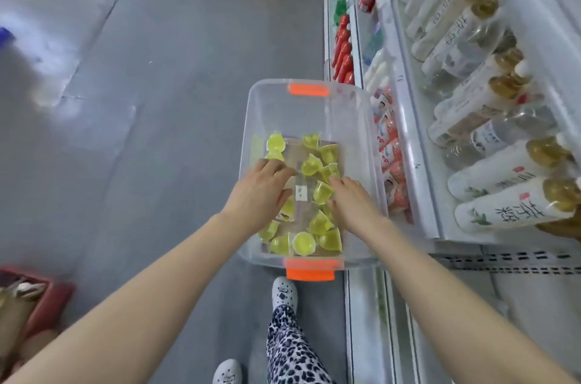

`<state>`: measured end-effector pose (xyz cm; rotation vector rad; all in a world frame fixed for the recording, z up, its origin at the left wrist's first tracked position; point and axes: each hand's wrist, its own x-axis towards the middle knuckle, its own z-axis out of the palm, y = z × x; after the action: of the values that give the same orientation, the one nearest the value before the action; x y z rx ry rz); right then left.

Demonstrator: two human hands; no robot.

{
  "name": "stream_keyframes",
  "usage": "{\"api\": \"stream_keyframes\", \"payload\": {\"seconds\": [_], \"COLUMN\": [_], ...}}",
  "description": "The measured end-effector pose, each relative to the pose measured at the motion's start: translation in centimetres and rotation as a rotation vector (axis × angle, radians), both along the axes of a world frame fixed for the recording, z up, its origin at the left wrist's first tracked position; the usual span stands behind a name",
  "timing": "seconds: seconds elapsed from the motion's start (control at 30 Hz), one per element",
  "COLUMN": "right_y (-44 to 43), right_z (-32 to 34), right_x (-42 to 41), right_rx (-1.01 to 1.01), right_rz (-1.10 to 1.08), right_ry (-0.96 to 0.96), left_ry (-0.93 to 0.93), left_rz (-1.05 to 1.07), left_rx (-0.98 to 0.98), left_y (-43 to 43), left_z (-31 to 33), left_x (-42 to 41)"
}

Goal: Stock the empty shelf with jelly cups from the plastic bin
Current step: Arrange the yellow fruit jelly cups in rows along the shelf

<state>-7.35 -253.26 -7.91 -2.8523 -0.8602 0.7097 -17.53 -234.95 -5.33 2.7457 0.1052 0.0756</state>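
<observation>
Jelly cups (309,167) lie under both hands: the left hand (261,191) and right hand (349,201) press fingertips among them, though whether either grasps one I cannot tell. All sit inside the clear plastic bin (314,119), with stocked shelves (412,138) just right of the bin.

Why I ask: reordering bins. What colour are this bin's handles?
Bright orange, both handles on the clear bin; the head view shows them best.
</observation>
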Motion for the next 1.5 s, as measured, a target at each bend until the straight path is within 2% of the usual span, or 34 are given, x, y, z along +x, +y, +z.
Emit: {"api": "stream_keyframes", "payload": {"seconds": [0.2,0.57,0.73,0.87,1.03,1.2,1.33,1.5], "right_y": [3.3,4.0,3.7,4.0,4.1,4.3,4.1,3.8], "right_z": [-5.9,-9.6,-10.7,-11.2,-11.4,-10.8,-10.2,-7.5], "right_x": [4.3,4.6,4.6,4.8,4.5,4.3,4.2,3.9], "right_rx": [-0.233,-0.107,-0.064,-0.037,-0.036,-0.065,0.060,0.227], "right_rz": [-0.062,-0.032,-0.107,-0.121,-0.171,-0.166,-0.235,-0.307], "right_ry": [0.164,0.155,0.136,0.112,0.146,0.217,0.272,0.334], "left_ry": [0.110,0.348,0.489,0.532,0.505,0.405,0.381,0.257], "left_rz": [0.047,0.085,0.078,0.042,0.103,0.260,0.294,0.264], "left_rx": [0.001,0.005,-0.033,-0.010,-0.077,-0.248,-0.304,-0.355], "left_y": [-0.4,0.0,-0.7,-0.5,0.0,0.7,1.1,1.6], "left_z": [-3.1,-7.7,-11.4,-13.5,-13.4,-11.4,-9.1,-6.6], "left_x": [3.5,10.8,14.6,16.0,16.8,16.5,16.2,14.3]}}
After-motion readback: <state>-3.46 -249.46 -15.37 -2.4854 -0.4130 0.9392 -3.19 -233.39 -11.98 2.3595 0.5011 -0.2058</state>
